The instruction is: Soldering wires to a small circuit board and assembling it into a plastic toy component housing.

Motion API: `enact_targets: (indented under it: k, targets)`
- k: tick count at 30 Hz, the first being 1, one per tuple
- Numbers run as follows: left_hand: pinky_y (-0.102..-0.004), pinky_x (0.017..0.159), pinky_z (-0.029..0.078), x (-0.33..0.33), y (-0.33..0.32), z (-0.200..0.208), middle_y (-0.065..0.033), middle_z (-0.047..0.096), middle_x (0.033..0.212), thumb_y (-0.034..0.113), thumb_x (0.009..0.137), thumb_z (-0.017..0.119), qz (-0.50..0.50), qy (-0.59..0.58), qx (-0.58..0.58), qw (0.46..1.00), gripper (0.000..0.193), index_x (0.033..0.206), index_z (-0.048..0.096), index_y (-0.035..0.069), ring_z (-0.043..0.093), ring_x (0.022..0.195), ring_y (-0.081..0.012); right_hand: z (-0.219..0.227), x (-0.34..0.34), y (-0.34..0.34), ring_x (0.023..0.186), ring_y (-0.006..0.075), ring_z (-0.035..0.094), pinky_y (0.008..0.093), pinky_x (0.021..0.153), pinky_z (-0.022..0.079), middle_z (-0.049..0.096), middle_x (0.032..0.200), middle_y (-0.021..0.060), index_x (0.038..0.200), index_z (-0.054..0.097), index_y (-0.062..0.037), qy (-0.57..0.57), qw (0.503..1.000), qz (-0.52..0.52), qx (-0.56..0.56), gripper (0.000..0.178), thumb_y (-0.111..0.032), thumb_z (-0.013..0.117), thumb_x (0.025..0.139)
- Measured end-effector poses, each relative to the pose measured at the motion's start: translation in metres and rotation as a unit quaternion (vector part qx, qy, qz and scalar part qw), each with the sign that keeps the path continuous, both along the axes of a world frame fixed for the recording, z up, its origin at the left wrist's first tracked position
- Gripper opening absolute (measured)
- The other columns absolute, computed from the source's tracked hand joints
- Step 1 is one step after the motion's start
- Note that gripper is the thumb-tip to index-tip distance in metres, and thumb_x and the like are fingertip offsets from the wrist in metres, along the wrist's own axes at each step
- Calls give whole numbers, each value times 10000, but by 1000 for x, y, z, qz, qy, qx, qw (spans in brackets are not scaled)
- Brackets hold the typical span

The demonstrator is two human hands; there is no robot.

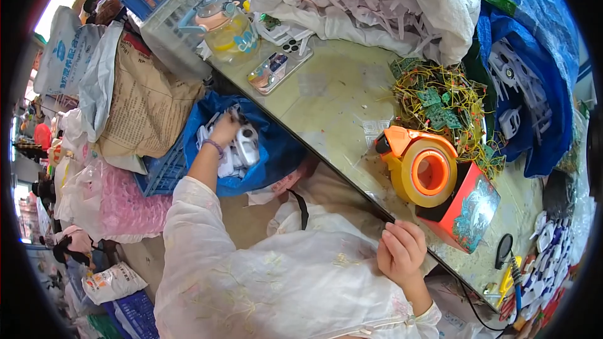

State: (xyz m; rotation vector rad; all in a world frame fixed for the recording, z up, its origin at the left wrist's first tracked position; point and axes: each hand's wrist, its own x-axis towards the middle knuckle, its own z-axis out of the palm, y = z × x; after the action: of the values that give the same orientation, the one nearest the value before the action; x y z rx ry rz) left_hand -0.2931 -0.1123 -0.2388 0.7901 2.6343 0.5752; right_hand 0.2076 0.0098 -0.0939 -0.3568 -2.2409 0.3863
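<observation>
My left hand reaches into a blue bag at the left of the table, among white plastic housings. Its fingers close on a blurred greyish piece whose kind I cannot make out. At the table's near edge rests my right hand, fingers curled together, with nothing visible in them. An orange tape dispenser with a roll of yellowish tape stands beyond that hand, beside a red box.
Circuit boards with yellow wires are heaped on the table. Behind stand a white sack of white parts, a phone and a drink bottle. A blue sack holds housings at the right; brown paper sacks lie left.
</observation>
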Motion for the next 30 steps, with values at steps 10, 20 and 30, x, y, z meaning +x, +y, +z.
enact_targets:
  k: [10, 20, 30]
  targets:
    - [-319, 795, 452, 97, 92, 142, -106, 576, 1093, 29, 831, 630, -19, 237, 512, 826, 405, 1216, 505, 10, 567, 942, -202, 32, 49, 32, 1027, 380, 582, 497, 936, 429, 647, 1039, 168, 998, 637, 2, -48, 959, -260, 97, 233, -132, 639, 807]
    - [-404, 818, 455, 143, 286, 195, -96, 643, 972, 73, 795, 610, -367, 304, 348, 808, 188, 967, 685, 87, 576, 928, -315, 39, 49, 39, 851, 295, 655, 391, 785, 509, 681, 934, 116, 858, 680, -30, -25, 955, -290, 63, 169, -119, 719, 720]
    - [-422, 775, 472, 174, 340, 171, -87, 614, 970, 128, 743, 591, -407, 440, 255, 759, 194, 924, 658, 107, 591, 896, -299, 43, 49, 40, 808, 286, 659, 375, 729, 537, 682, 888, 106, 834, 677, -34, 2, 954, -295, 63, 163, -102, 733, 697]
